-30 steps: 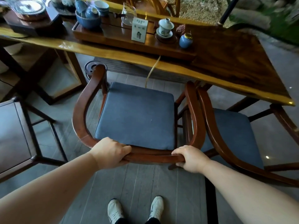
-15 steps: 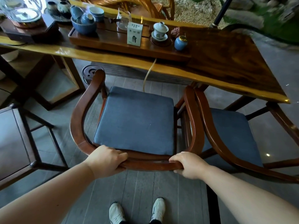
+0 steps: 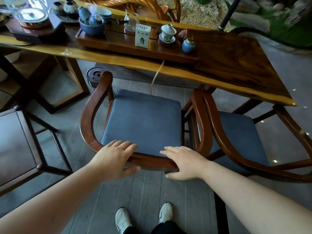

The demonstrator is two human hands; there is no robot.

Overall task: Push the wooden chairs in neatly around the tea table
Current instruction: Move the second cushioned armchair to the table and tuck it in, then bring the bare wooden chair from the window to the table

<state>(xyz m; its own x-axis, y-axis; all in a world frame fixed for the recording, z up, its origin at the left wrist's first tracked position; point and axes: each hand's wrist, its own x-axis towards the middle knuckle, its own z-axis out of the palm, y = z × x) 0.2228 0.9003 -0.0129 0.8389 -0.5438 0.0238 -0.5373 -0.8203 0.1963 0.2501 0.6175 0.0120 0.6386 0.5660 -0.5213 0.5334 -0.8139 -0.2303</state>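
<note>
A wooden armchair (image 3: 92,115) with a curved back rail and a blue seat cushion (image 3: 143,120) stands in front of me, its front close to the long tea table (image 3: 236,68). My left hand (image 3: 113,159) and my right hand (image 3: 184,163) rest over the back rail with fingers spread and lifted, thumbs under the rail, not gripping. A second wooden armchair (image 3: 224,144) with a blue cushion stands right beside it on the right, partly under the table's end.
A wooden tea tray (image 3: 121,46) with cups, a lidded bowl and a small box sits on the table. A dark square stool (image 3: 18,149) stands at my left. A round dark container (image 3: 94,76) sits on the floor under the table. My feet (image 3: 143,218) are behind the chair.
Both hands were closed around the chair's back rail; now their fingers have opened and lifted. The chair looks slightly nearer the table than before.
</note>
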